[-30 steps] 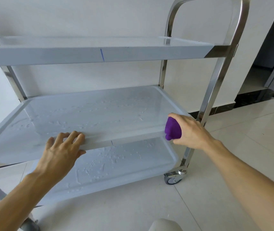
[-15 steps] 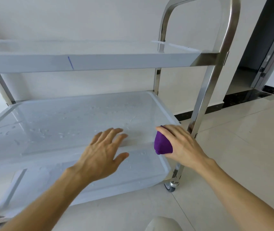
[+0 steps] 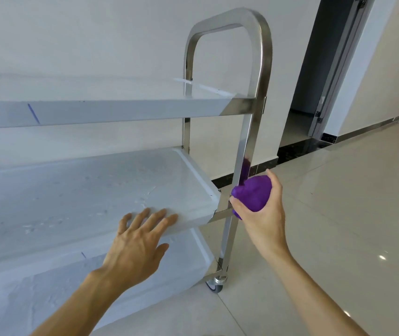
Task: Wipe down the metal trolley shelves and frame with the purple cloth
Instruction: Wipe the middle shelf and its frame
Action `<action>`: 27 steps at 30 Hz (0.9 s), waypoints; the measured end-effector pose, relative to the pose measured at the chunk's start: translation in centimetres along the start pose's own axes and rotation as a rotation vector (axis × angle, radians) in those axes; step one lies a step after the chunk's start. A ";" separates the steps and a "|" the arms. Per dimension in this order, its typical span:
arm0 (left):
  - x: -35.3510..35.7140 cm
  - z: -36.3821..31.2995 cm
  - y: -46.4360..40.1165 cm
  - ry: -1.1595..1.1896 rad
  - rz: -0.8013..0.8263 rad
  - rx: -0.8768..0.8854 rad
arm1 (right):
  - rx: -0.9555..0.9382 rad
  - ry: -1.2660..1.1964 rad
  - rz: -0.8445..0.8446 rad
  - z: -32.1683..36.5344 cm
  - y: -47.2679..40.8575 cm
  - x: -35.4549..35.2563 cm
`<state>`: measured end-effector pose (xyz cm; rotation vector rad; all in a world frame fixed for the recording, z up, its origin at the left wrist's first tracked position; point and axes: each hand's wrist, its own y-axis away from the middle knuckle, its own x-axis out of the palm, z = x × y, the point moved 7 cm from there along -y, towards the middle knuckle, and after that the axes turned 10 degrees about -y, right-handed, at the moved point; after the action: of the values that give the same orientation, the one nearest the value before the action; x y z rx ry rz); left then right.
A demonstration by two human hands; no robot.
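Note:
A three-shelf metal trolley stands against the white wall, its shiny frame post (image 3: 248, 132) rising on the right into a rounded handle. Its shelves are covered in whitish film; the middle shelf (image 3: 77, 190) shows wrinkles. My right hand (image 3: 261, 214) grips a bunched purple cloth (image 3: 254, 195) and holds it against the front right post, just beside the middle shelf's corner. My left hand (image 3: 140, 241) lies flat with fingers spread on the front edge of the middle shelf. The top shelf (image 3: 101, 112) carries a blue pen mark.
A caster wheel (image 3: 215, 284) sits under the trolley's right front corner on a glossy tiled floor (image 3: 339, 226). A dark doorway (image 3: 314, 69) opens at the right behind the trolley. The bottom shelf (image 3: 48, 292) lies low beneath my left arm.
My right hand moved the purple cloth from the middle shelf's front right edge out to the frame post. My left hand slid right along the shelf edge. The view has shifted right.

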<state>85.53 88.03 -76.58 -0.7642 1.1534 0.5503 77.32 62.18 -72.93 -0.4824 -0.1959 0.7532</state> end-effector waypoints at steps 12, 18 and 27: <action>-0.1 0.0 0.3 0.019 -0.013 0.017 | -0.200 -0.052 -0.099 11.1 -10.0 3.5; -0.2 0.1 0.1 0.024 -0.022 0.015 | -0.063 -0.058 -0.071 1.3 -4.0 4.1; -2.0 0.1 -0.5 0.277 -0.125 -0.003 | 0.087 -0.095 0.138 0.3 0.9 3.8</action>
<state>85.33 87.78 -74.55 -0.9289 1.3485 0.3489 79.38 65.46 -73.12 -0.3802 -0.2193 0.9169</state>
